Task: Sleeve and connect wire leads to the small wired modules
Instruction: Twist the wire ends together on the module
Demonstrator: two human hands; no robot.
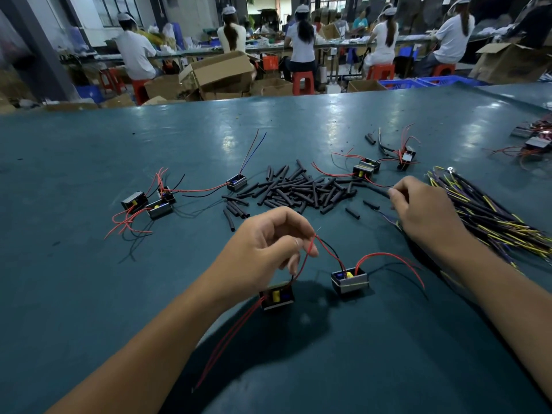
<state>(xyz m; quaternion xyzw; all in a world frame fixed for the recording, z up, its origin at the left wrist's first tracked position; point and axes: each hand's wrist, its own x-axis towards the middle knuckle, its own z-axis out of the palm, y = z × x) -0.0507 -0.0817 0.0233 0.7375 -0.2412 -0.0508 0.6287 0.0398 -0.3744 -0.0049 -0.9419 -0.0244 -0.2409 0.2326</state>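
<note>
Red leads (310, 249) from two modules (349, 280) on the table (89, 294) are pinched in the left hand (263, 249); the right hand (418, 207), pinching a black sleeve (378, 189), should thread it squarely over them.

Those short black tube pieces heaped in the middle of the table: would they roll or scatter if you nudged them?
Probably. The short black tube pieces look round and light, so loose ones likely roll on the smooth teal tabletop. Several look slightly bent, suggesting they are soft rather than stiff.
</note>
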